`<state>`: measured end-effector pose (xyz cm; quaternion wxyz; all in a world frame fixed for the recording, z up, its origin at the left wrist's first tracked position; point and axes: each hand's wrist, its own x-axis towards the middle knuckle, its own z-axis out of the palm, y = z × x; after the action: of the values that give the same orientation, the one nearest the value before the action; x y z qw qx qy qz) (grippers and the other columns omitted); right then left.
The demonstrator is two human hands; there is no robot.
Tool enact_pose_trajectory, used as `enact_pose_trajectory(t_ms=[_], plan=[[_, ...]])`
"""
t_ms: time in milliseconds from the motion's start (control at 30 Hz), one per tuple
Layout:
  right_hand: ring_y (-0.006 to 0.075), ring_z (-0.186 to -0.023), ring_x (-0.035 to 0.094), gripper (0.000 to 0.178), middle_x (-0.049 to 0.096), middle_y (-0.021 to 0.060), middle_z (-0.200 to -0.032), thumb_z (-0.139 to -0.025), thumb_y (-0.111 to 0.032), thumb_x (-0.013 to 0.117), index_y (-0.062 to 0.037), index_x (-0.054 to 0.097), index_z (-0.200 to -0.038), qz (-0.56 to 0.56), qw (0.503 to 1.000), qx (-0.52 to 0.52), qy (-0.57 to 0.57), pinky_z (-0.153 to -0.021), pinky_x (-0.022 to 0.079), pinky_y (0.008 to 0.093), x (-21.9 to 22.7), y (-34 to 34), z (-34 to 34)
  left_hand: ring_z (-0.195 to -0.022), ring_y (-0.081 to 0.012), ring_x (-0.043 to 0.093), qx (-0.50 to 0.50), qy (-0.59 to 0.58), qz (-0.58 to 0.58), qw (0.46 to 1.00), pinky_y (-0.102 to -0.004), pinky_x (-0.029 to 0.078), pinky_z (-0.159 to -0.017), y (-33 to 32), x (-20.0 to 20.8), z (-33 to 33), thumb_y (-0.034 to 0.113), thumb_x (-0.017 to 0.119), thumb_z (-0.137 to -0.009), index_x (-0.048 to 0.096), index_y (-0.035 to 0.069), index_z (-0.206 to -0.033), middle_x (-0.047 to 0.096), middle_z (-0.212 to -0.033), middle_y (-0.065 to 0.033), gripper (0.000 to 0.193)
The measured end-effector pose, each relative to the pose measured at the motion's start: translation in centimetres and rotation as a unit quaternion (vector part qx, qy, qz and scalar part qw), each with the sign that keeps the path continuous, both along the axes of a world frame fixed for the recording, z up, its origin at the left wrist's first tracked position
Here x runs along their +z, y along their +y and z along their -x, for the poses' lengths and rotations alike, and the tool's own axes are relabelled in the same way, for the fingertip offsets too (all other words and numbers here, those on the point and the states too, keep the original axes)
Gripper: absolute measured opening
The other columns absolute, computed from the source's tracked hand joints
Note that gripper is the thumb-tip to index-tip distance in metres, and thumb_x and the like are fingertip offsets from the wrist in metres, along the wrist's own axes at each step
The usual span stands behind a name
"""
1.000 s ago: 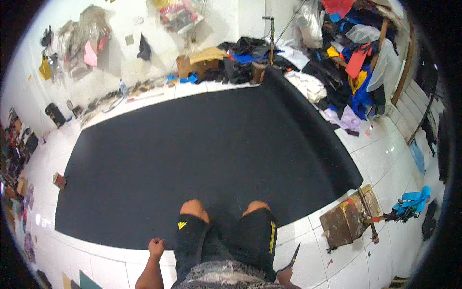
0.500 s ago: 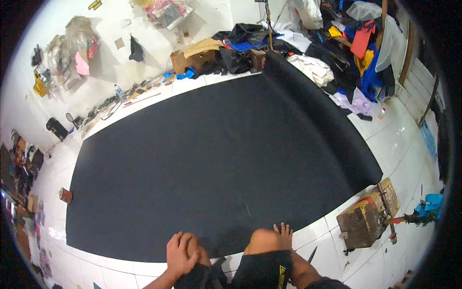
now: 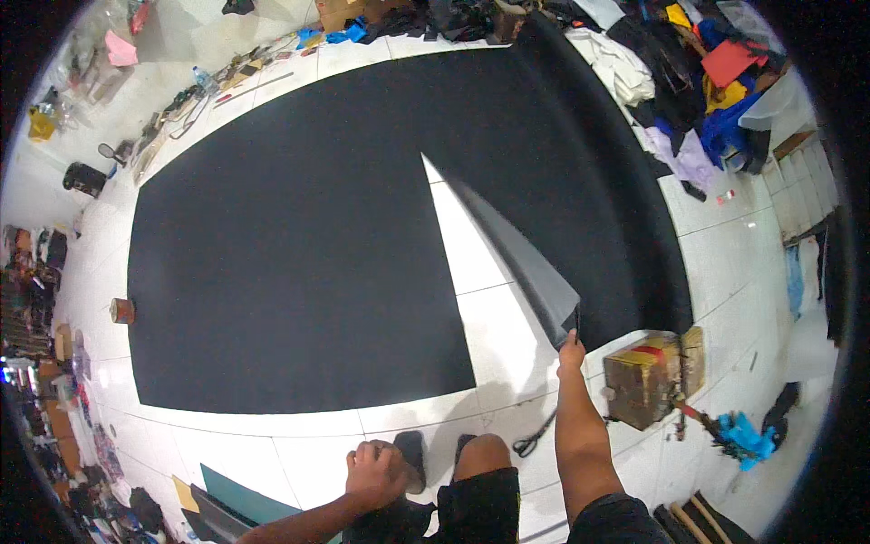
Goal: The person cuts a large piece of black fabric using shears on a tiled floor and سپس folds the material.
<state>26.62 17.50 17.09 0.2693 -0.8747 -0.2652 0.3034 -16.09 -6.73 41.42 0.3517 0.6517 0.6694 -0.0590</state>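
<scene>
A large black sheet of material [image 3: 299,272] lies spread across the white tiled floor. A long split runs into it from the near edge, and bare tile shows in the wedge between the two parts. My right hand [image 3: 571,352] grips the near corner of the right-hand part, folded back so that its grey underside [image 3: 535,272] shows. Bent over my left knee, my left hand [image 3: 376,471] rests with loosely spread fingers and holds nothing. Dark-handled scissors [image 3: 535,440] lie on the tiles beside my right foot, their blades partly hidden by my right forearm.
The sheet's right side ends in a thick roll [image 3: 625,172]. A worn brown box-like block [image 3: 643,385] stands at its near end, and a rusty can [image 3: 122,311] at the left edge. Heaped cloths [image 3: 671,100] fill the far right. Green and dark sheets [image 3: 249,499] lie at lower left.
My right hand has gone from beside my right knee to the sheet's corner. The sheet, whole-looking before, now stands parted with that corner folded over. The view has tipped downward.
</scene>
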Motion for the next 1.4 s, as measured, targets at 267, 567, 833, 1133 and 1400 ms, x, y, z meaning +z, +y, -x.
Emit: enact_pose_trajectory(t_ms=[267, 567, 833, 1133, 1400], plan=[[0.0335, -0.117, 0.053, 0.085, 0.054, 0.0207, -0.133, -0.093, -0.067, 0.044, 0.0074, 0.049, -0.132, -0.063, 0.973, -0.143, 0.171, -0.098, 0.040, 0.0424, 23.5, 7.9, -5.0, -0.115, -0.0413, 0.053, 0.131, -0.016, 0.013, 0.991, -0.0499, 0.045, -0.096, 6.8, 3.3, -7.5, 0.037, 0.067, -0.083, 0.056, 0.005, -0.124, 0.053, -0.123, -0.0234, 0.053], [0.0473, -0.117, 0.049, 0.057, 0.050, 0.0364, -0.128, -0.103, -0.037, 0.042, 0.0132, 0.046, -0.129, 0.162, 0.953, 0.255, 0.016, -0.103, 0.035, 0.0480, 40.8, 7.0, 0.0, -0.127, -0.0409, 0.047, 0.173, -0.326, 0.035, 0.929, -0.0469, 0.038, -0.107, 34.7, 14.6, -23.0, 0.058, 0.062, -0.086, 0.043, 0.003, -0.141, 0.050, -0.133, -0.0265, 0.080], [0.0349, -0.116, 0.055, 0.052, 0.055, 0.0211, -0.132, -0.096, -0.031, 0.053, -0.0019, 0.047, -0.138, 0.152, 0.744, 0.640, 0.118, -0.099, 0.039, 0.0495, 48.2, 12.0, -3.9, -0.091, -0.0422, 0.066, 0.040, -0.195, 0.146, 0.969, -0.0510, 0.053, -0.080, 40.9, 25.0, -27.3, 0.021, 0.057, -0.088, 0.014, 0.008, -0.155, 0.063, -0.105, -0.0316, 0.080], [0.0332, -0.107, 0.056, 0.047, 0.059, 0.0198, -0.121, -0.087, -0.021, 0.064, 0.0050, 0.054, -0.125, 0.204, 0.906, 0.257, 0.269, -0.087, 0.045, 0.0478, 48.2, 27.8, 9.1, -0.092, -0.0403, 0.067, 0.019, -0.183, 0.105, 0.977, -0.0494, 0.054, -0.077, 37.9, 28.7, -23.4, 0.025, 0.056, -0.091, 0.005, 0.018, -0.156, 0.063, -0.112, -0.0290, 0.083], [0.0318, -0.098, 0.055, 0.055, 0.059, 0.0145, -0.111, -0.095, -0.049, 0.056, 0.0010, 0.058, -0.118, 0.097, 0.969, 0.106, 0.202, -0.090, 0.045, 0.0496, 46.7, 26.5, 14.1, -0.109, -0.0279, 0.063, 0.544, -0.281, 0.002, 0.791, -0.0399, 0.049, -0.097, 13.5, 24.0, 0.2, 0.036, 0.064, -0.092, 0.054, 0.005, -0.132, 0.064, -0.121, -0.0181, 0.052]])
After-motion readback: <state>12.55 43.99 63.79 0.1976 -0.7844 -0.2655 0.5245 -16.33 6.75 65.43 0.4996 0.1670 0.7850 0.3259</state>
